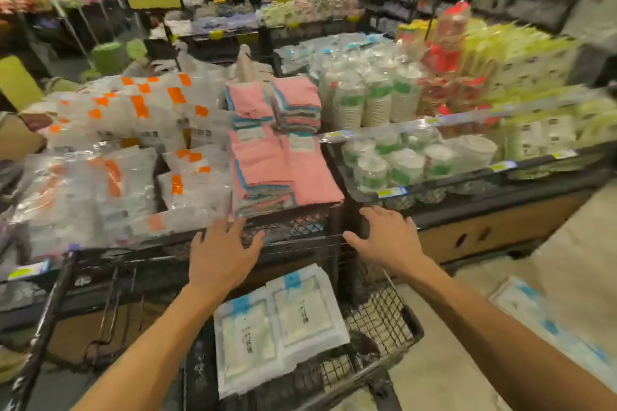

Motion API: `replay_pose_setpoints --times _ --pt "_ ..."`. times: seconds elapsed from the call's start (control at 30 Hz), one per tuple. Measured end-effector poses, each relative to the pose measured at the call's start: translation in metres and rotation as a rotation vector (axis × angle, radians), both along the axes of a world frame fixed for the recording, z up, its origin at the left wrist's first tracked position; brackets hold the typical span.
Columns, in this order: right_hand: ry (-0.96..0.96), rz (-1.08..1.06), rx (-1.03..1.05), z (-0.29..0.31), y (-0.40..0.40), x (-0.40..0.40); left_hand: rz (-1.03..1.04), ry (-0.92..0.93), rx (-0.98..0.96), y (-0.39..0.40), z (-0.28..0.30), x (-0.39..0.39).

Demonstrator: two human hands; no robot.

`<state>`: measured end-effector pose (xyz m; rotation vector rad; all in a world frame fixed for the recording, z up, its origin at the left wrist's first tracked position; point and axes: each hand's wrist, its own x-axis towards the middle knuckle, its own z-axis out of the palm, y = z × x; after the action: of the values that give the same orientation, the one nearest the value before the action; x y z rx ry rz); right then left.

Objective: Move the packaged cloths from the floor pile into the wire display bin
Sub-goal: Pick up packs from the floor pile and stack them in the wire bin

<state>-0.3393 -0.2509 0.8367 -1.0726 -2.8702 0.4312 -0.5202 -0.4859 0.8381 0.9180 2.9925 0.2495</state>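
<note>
White packaged cloths (280, 320) are lying in the wire display bin (384, 320) (two side by side); left hand (220, 253) and right hand (384, 237) are hovering apart above, fingers spread, holding nothing.

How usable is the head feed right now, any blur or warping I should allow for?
Head view: motion blur smears the whole frame, worst at the edges; labels on the packaged cloths in the wire bin are unreadable. Wide-angle distortion bends the shelves. Lighting is even, without harsh glare. Left hand and right hand stay distinguishable.
</note>
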Motion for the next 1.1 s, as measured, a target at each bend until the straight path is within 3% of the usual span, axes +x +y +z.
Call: replay_pose_setpoints --times 0.53,1.1 --pt "-0.051 -0.737 -0.004 0.023 -0.023 0.302 -0.705 -0.103 0.008 0.135 -0.014 0.187" --pt "0.014 -1.210 -0.127 -0.033 -0.037 0.591 -1.080 -0.064 -0.112 0.252 -0.047 0.447"
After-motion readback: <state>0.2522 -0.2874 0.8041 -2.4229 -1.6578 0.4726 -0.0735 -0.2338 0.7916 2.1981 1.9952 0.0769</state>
